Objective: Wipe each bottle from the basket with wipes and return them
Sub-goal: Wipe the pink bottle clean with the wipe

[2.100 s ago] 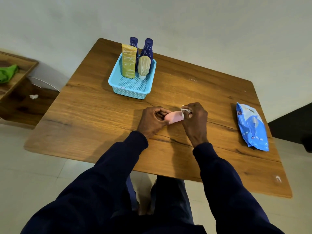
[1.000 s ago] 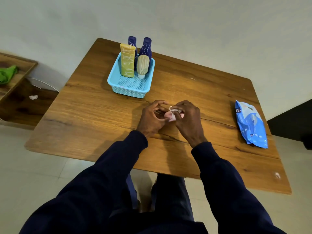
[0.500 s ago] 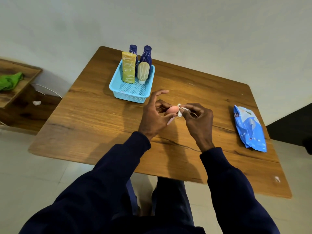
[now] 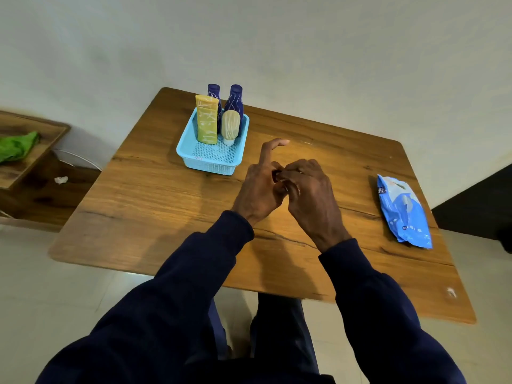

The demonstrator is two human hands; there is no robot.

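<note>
My left hand (image 4: 259,187) and my right hand (image 4: 310,195) are pressed together above the middle of the wooden table (image 4: 155,206). My left index finger points up, and its other fingers curl inward. My right fingers curl over the same spot and hide the small pink bottle and the white wipe seen a moment earlier. Behind and to the left stands the light blue basket (image 4: 210,169). It holds a yellow tube (image 4: 207,120), a cream bottle (image 4: 230,124) standing on its cap, and two dark blue bottles (image 4: 235,98).
A blue pack of wipes (image 4: 401,212) lies near the table's right edge. A low wooden shelf with a green cloth (image 4: 16,145) stands on the floor to the left. The wall runs just behind the table.
My hands have risen and closed over each other. The pink bottle and wipe, visible between my fingers half a second ago, are now covered by my right hand.
</note>
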